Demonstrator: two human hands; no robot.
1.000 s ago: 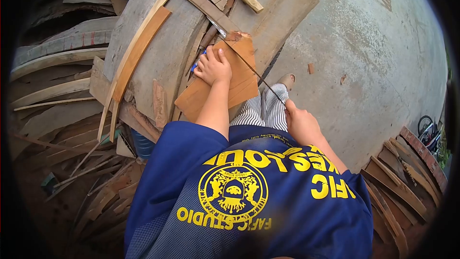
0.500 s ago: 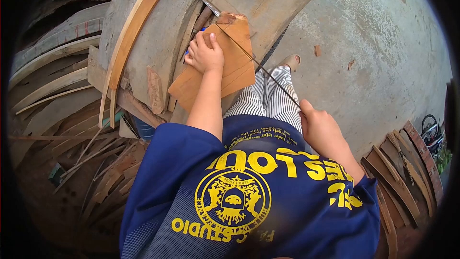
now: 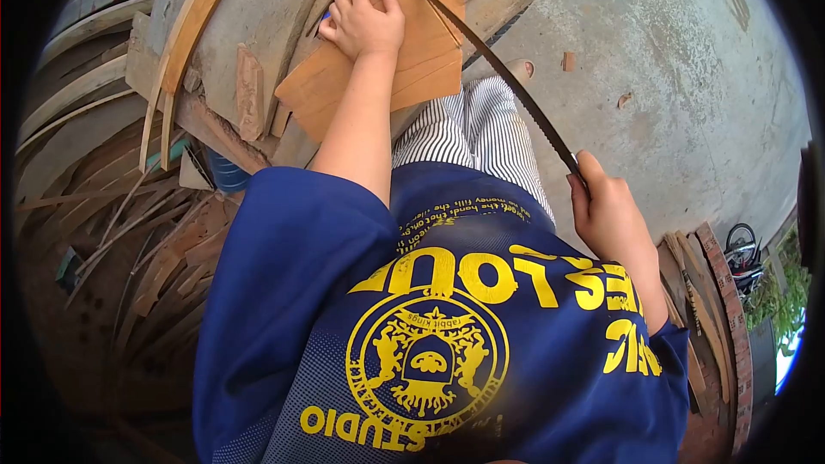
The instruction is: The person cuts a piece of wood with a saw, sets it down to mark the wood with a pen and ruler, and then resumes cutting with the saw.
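Observation:
My left hand (image 3: 368, 19) presses on a flat brown wooden board (image 3: 421, 60), fingers curled at its left side. A small bit of blue shows beside those fingers; I cannot make out what it is. My right hand (image 3: 606, 210) is wrapped around the handle end of a handsaw (image 3: 507, 77), and the handle itself is hidden in the fist. The long dark toothed blade runs up and left to the board's far end, where it meets the wood close to a rough, broken edge. Thin lines run across the board's face.
Under the board lie large grey curved slabs (image 3: 249, 13). Long curved wooden strips (image 3: 202, 9) lie to the left, above heaped offcuts (image 3: 180, 249). More planks (image 3: 718, 318) lean at the lower right, near a bicycle (image 3: 741, 245). Small chips rest on the concrete floor (image 3: 662, 77).
My right hand has drawn back from the board with the saw, and more of the blade's broad side shows. My left hand stays on the board. The whole view has shifted.

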